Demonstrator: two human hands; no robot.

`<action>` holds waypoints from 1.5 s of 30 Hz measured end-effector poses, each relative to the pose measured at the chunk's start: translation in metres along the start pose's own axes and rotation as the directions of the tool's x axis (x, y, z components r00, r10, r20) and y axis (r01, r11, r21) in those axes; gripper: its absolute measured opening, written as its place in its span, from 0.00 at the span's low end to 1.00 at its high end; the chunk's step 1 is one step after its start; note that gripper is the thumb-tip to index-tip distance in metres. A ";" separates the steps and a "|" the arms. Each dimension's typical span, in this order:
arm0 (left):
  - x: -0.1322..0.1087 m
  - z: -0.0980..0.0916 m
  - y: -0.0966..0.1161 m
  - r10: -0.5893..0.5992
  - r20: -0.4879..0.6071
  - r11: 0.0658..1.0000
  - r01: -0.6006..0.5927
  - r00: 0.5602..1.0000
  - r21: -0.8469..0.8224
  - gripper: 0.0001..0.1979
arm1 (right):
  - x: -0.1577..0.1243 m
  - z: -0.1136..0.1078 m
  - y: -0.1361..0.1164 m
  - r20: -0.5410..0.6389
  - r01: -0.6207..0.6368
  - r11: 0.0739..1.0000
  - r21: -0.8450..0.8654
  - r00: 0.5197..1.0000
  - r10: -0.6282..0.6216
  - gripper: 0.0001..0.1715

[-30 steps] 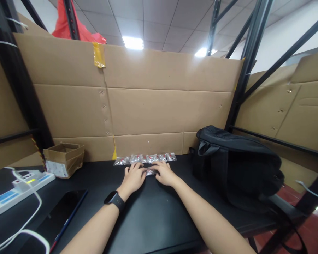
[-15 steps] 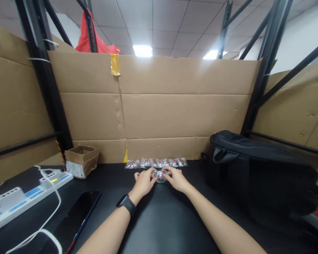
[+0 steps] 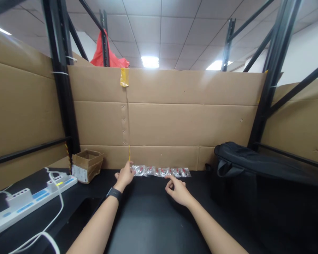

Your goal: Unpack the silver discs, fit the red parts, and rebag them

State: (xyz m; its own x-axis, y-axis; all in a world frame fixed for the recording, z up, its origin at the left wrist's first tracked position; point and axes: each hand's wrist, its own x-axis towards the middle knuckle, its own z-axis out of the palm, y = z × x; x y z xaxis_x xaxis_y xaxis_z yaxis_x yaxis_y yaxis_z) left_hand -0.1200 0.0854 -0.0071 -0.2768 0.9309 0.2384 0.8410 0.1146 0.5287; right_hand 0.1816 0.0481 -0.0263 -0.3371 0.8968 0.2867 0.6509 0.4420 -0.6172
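A row of small clear plastic packets [image 3: 163,172], each with a red spot and something silvery inside, lies at the foot of the cardboard wall. My left hand [image 3: 125,175] reaches to the row's left end. Its index finger is stretched out at the edge of the leftmost packet [image 3: 140,170], and the fingers hide that end of the row. Just in front of the row's middle is my right hand [image 3: 178,190], with its index finger pointing forward, the other fingers bent and nothing visible in it. A dark smartwatch [image 3: 114,194] is on my left wrist.
A small open cardboard box [image 3: 88,165] stands at the back left. Nearer are a white power strip [image 3: 33,203] with white cables and a dark phone [image 3: 81,215], partly behind my left forearm. A large black bag [image 3: 262,197] fills the right side. Cardboard [image 3: 164,123] closes the back.
Both hands have come off the clear packet they held together. My left hand has moved left to the row's end, and my right hand has drawn slightly back. The view has tilted up.
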 end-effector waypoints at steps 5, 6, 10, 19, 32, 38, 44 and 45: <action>0.014 0.011 -0.002 0.062 -0.030 0.991 -0.058 0.998 0.121 0.17 | -0.001 0.002 0.001 0.017 0.007 1.000 -0.022 1.000 -0.007 0.24; 0.013 0.013 -0.001 0.074 -0.045 0.984 -0.066 0.996 0.166 0.17 | -0.001 0.002 0.002 0.016 0.008 0.999 -0.035 1.000 -0.008 0.23; 0.004 0.016 0.006 0.096 -0.157 0.954 -0.046 0.983 0.296 0.18 | -0.001 0.001 0.009 0.012 0.029 0.993 -0.117 1.000 -0.028 0.21; -0.050 0.025 0.033 0.280 -0.151 0.913 -0.214 0.948 0.348 0.21 | -0.012 -0.008 0.017 0.096 0.074 0.977 -0.199 0.994 -0.056 0.17; -0.167 0.012 0.017 0.332 0.206 0.916 -0.367 0.920 0.164 0.26 | -0.048 -0.003 0.008 -0.037 0.040 0.940 -0.340 0.998 -0.056 0.23; -0.194 -0.008 0.006 0.288 0.226 0.913 -0.338 0.931 0.228 0.29 | -0.100 -0.004 0.001 -0.147 -0.088 0.925 -0.370 0.989 0.035 0.24; -0.203 -0.006 0.008 0.192 0.195 0.919 -0.246 0.962 0.307 0.30 | -0.151 -0.010 -0.004 -0.224 -0.206 0.911 -0.356 0.966 0.131 0.28; -0.204 -0.005 0.009 0.181 0.192 0.921 -0.235 0.965 0.311 0.30 | -0.155 -0.010 -0.004 -0.235 -0.218 0.908 -0.358 0.962 0.139 0.27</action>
State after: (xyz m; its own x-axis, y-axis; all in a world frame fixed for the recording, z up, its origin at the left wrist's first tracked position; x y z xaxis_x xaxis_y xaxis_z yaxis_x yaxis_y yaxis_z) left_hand -0.0585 -0.1049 -0.0471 -0.0253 0.9853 0.1691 0.9841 -0.0051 0.1774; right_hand 0.2382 -0.0921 -0.0607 -0.0745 0.9291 0.3623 0.9081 0.2133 -0.3603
